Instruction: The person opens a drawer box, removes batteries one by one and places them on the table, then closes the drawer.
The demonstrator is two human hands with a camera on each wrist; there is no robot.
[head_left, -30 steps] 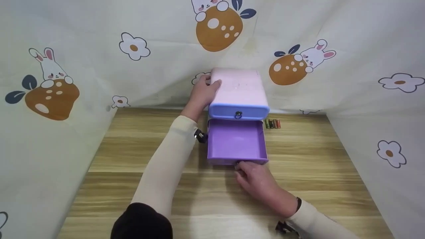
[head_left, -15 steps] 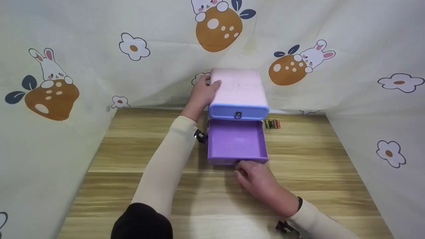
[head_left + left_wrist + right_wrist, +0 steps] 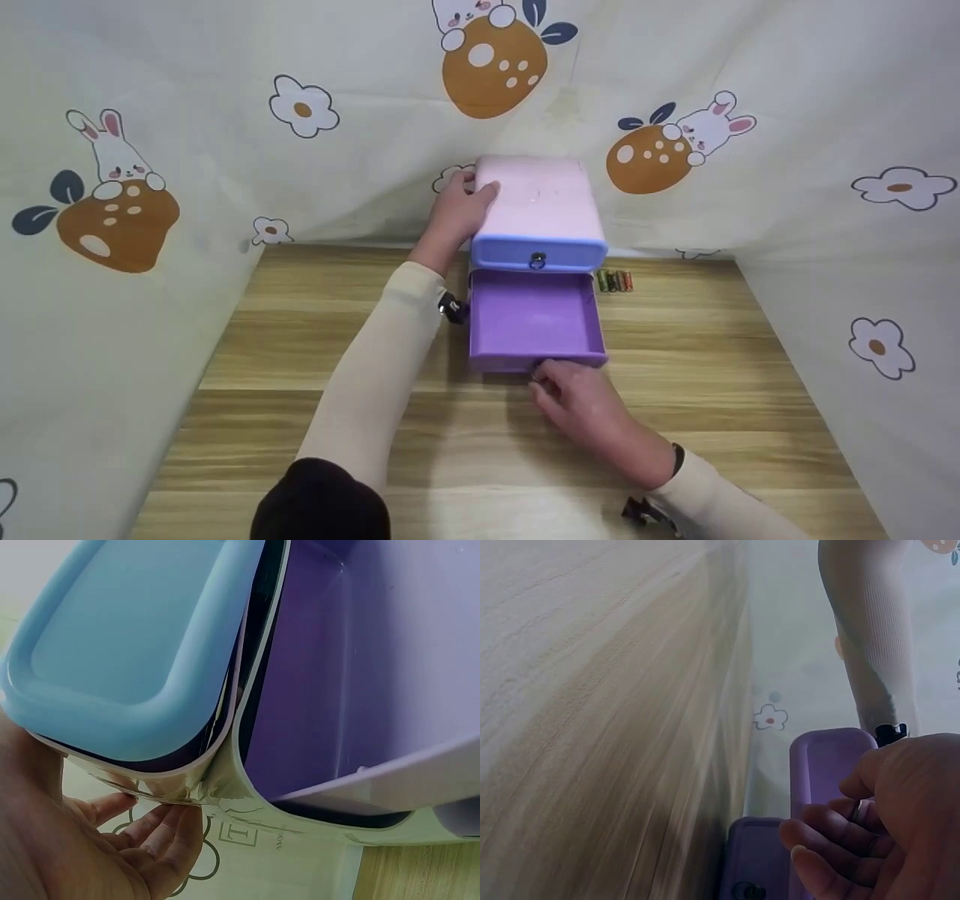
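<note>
A small pink drawer cabinet (image 3: 536, 199) stands against the back cloth. Its top blue drawer (image 3: 502, 253) is closed. Below that, a purple drawer (image 3: 536, 322) is pulled far out and nothing lies on its visible floor. My left hand (image 3: 459, 214) rests on the cabinet's left edge, thumb on top and fingers along the side; the left wrist view shows these fingers (image 3: 169, 836) lightly bent against the wall. At the purple drawer's front, my right hand (image 3: 585, 405) pinches the ring pull (image 3: 857, 810), mostly hidden by the fingers.
Several batteries (image 3: 615, 281) stand in a row on the wooden table (image 3: 697, 360), right of the cabinet. A further purple drawer front (image 3: 754, 855) with a ring pull sits lower down. Patterned cloth (image 3: 360, 165) encloses the back and sides.
</note>
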